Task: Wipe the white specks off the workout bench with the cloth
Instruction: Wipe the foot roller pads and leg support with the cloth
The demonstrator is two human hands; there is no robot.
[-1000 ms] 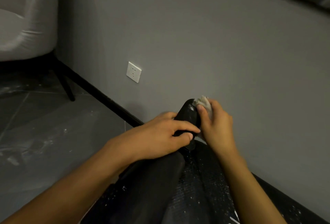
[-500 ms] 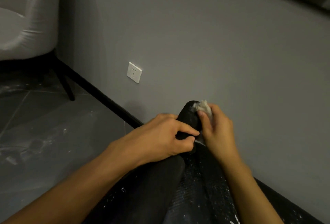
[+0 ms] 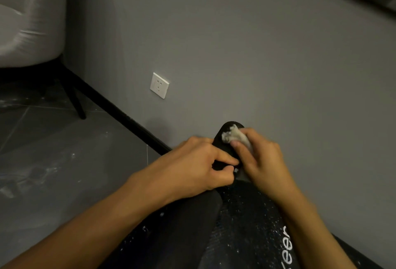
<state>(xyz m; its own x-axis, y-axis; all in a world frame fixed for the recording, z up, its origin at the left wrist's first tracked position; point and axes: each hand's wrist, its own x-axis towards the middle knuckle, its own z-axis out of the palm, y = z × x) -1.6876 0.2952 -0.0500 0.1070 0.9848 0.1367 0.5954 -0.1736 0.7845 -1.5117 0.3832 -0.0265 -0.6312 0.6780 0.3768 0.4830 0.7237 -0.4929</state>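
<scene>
Head camera looks down at a black workout bench (image 3: 240,226) with little white specks on it. Its far tip sits close to the gray wall (image 3: 257,54). One right hand (image 3: 263,161) curls round a white cloth (image 3: 232,136) and presses it on the tip. One left hand (image 3: 192,168) grips the tip from the other side, fingers curled. Low on the wall is a white socket (image 3: 159,85).

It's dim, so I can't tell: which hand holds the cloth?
The right hand: its fingers press the white cloth against the bench; the left hand grips bare bench.
</scene>
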